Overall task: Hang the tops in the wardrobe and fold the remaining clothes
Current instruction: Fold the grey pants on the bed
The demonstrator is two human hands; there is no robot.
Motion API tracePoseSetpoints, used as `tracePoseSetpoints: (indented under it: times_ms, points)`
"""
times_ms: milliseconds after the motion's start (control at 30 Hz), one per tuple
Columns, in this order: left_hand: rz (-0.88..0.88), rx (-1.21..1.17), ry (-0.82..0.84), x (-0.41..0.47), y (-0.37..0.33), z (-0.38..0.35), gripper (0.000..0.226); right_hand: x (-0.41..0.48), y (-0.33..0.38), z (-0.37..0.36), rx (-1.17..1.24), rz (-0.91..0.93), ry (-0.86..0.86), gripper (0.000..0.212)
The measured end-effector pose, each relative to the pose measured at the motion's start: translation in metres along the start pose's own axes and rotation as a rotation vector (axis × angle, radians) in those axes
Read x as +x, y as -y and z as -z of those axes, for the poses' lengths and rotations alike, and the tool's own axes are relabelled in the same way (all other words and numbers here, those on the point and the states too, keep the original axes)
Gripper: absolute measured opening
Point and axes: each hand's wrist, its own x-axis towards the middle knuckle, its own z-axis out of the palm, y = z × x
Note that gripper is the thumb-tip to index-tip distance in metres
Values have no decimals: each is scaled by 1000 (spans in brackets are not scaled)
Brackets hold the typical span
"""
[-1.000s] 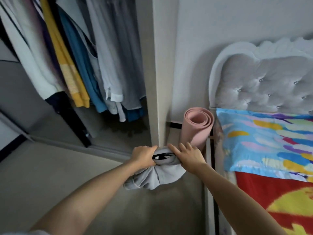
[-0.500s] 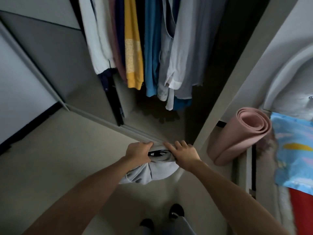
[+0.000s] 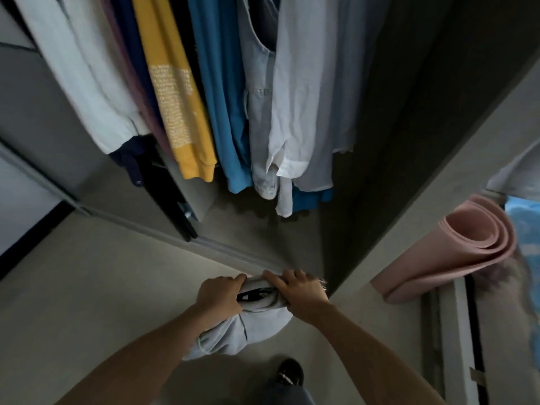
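I hold a light grey garment (image 3: 248,331) bunched in front of me, low in the view; a black patch shows between my hands. My left hand (image 3: 219,295) grips its left side with curled fingers. My right hand (image 3: 301,290) grips its right side, fingers curled over the top. The cloth hangs in a bundle below both hands. Above stands the open wardrobe (image 3: 380,171) with several tops hanging: white (image 3: 87,97), yellow (image 3: 178,97), blue (image 3: 222,97) and pale grey (image 3: 306,97).
A rolled pink mat (image 3: 467,249) leans beside the wardrobe's right side panel. A colourful bed cover (image 3: 526,229) shows at the right edge. The wardrobe's sliding door track (image 3: 219,247) crosses the floor ahead. My shoe (image 3: 289,371) is below the garment.
The view has swung left and up from the bed toward the wardrobe interior. Both hands keep the same hold on the grey garment.
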Motion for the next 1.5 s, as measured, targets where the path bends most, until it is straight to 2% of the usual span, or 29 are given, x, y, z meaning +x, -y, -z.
tracePoseSetpoints:
  times_ms: [67, 200, 333, 467, 533, 600, 667, 700, 767, 800, 833, 900, 967, 1000, 1167, 1267, 1500]
  points:
    - [-10, 29, -23, 41, 3, -14, 52, 28, -20, -17, 8, -15, -2, 81]
    - [-10, 68, -46, 116, -7, -57, 54, 67, -64, -55, -72, -59, -144, 86]
    - [-67, 30, -150, 181, -20, -76, 45, 99, -105, -80, -130, -178, -185, 80]
    - [-170, 44, -175, 282, -32, -88, 58, 148, -162, -93, -234, -345, -280, 73]
    - [-207, 93, -278, 327, -45, -102, 58, 167, -185, -116, -315, -495, -396, 70]
    - [-308, 104, -427, 347, -53, -114, 65, 177, -192, -142, -275, -612, -395, 75]
    - [-443, 163, -577, 372, -60, -156, 75, 193, -201, -195, -285, -683, -392, 79]
    - [-488, 171, -583, 387, -65, -178, 79, 200, -209, -222, -294, -683, -383, 77]
    - [-507, 190, -468, 420, -75, -230, 90, 218, -227, -278, -300, -660, -354, 71]
    - [-461, 174, -344, 432, -79, -259, 95, 226, -234, -304, -289, -646, -324, 66]
    - [-411, 150, -255, 447, -81, -295, 95, 234, -240, -331, -258, -655, -303, 59]
    - [-316, 119, -49, 465, -77, -343, 87, 250, -252, -379, -120, -650, -198, 59]
    - [-306, 110, -30, 470, -71, -376, 87, 265, -256, -415, 5, -605, -40, 64]
    - [-309, 104, -14, 469, -68, -386, 88, 271, -255, -425, 35, -602, -25, 68]
    - [-335, 96, 0, 469, -60, -400, 89, 286, -248, -440, 155, -653, -33, 84]
    - [-335, 45, 70, 472, -63, -410, 91, 284, -252, -444, 161, -636, -23, 81]
    - [-345, -18, 90, 485, -70, -425, 92, 288, -264, -458, 186, -641, -64, 79]
